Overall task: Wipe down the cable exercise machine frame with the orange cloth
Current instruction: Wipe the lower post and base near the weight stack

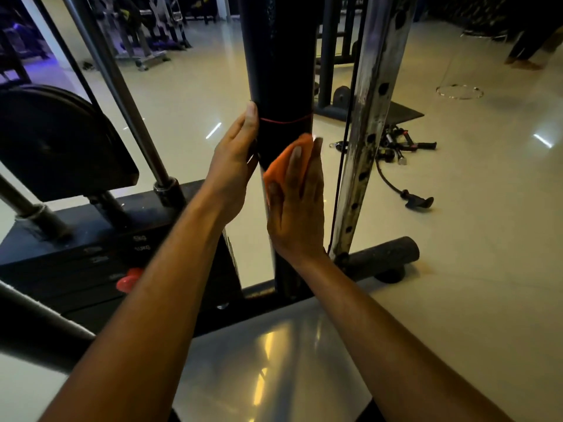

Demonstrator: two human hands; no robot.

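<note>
1. I see my right hand point(297, 205) pressing the orange cloth point(281, 164) flat against the black upright post point(280, 71) of the frame, fingers straight.
2. My left hand point(236, 159) rests on the post's left side, fingers extended, holding nothing.
3. A perforated chrome upright point(370, 117) stands just right of the post.
4. Cable handles point(402, 144) lie on the floor point(457, 208) beyond.
</note>
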